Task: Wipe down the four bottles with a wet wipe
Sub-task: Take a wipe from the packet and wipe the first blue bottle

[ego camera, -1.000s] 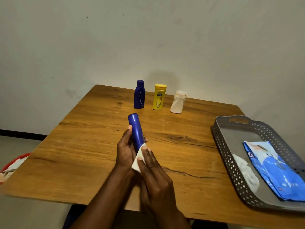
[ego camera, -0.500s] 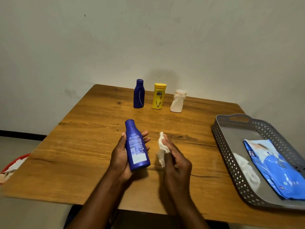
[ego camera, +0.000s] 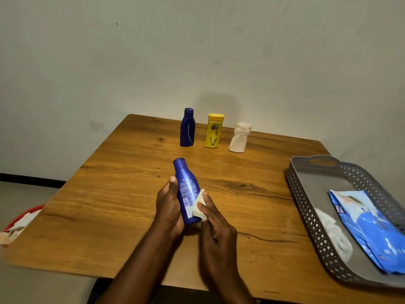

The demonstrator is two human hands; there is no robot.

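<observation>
My left hand [ego camera: 168, 207] grips a blue bottle [ego camera: 186, 187] above the middle of the wooden table [ego camera: 109, 194], cap pointing away, label side up. My right hand [ego camera: 215, 224] pinches a white wet wipe [ego camera: 199, 206] and presses it against the bottle's right side near its base. Three other bottles stand in a row at the table's far edge: a dark blue one [ego camera: 187, 127], a yellow one [ego camera: 213, 131] and a white one [ego camera: 239, 137].
A grey perforated tray [ego camera: 306, 194] sits at the table's right edge, holding a blue wipes pack [ego camera: 368, 231] and a crumpled white wipe [ego camera: 333, 233]. A red bin [ego camera: 19, 220] with used wipes stands on the floor at the left.
The right hand, apart from the bottle half a second ago, has brought the wipe back against the bottle's side. The left hand has tilted the bottle slightly.
</observation>
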